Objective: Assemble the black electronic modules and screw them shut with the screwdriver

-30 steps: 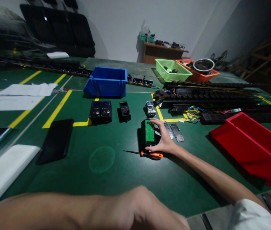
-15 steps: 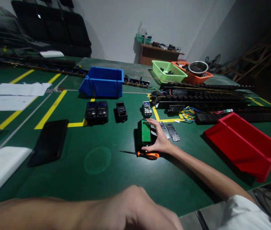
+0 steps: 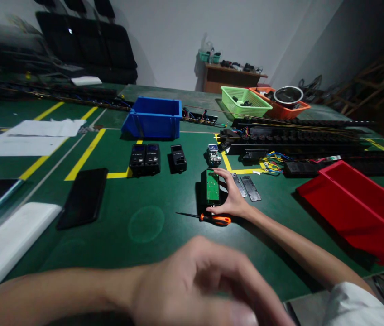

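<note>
My right hand point(image 3: 234, 199) spans a small black case with a green circuit board point(image 3: 213, 186) on its face, thumb at the near end and fingers at the far end. Just in front of the case lies a screwdriver point(image 3: 215, 219) with an orange and black handle, its shaft pointing left. My left hand point(image 3: 192, 285) is raised close to the camera, somewhat blurred. Its fingers are curved, with a gap from the thumb, and no object shows in them; the fingertips run out of view. Beside the right hand are two flat dark cover pieces point(image 3: 251, 189).
Black modules with small screens point(image 3: 145, 159), another black module point(image 3: 178, 159) and a small metal-and-board part point(image 3: 214, 155) sit beyond. A blue bin point(image 3: 154, 118) is behind them, a red bin point(image 3: 351, 213) at right. Black strips with wires point(image 3: 275, 161) and a dark tablet-like slab point(image 3: 83, 198) lie around.
My left hand has risen further into view, and its fingers have loosened from a more closed shape. The right hand keeps its grip on the case. The view has shifted slightly left.
</note>
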`<control>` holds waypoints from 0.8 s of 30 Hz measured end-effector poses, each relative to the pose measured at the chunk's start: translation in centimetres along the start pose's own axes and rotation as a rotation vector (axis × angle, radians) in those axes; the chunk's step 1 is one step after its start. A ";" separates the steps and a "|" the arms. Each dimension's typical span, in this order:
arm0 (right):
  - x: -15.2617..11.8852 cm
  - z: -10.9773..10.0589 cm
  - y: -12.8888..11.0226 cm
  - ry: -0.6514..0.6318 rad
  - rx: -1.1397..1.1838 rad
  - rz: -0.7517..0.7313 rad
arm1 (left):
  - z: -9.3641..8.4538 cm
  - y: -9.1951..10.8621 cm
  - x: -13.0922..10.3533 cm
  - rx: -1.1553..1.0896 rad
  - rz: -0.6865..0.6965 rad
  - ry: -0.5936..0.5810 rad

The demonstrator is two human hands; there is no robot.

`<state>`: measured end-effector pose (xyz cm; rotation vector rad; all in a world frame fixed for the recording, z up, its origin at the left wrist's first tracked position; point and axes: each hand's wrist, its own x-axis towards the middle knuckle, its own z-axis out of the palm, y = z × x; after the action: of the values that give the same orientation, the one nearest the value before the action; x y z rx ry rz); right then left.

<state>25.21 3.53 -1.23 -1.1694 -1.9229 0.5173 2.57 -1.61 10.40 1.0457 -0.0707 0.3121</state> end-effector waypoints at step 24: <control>0.2 0.1 0.0 0.028 -0.004 0.014 | -16.3 -4.8 2.8 -0.166 0.143 0.624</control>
<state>25.05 3.70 -1.20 -1.1874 -1.8943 0.5019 5.18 10.85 -1.26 0.7433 0.3850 0.7376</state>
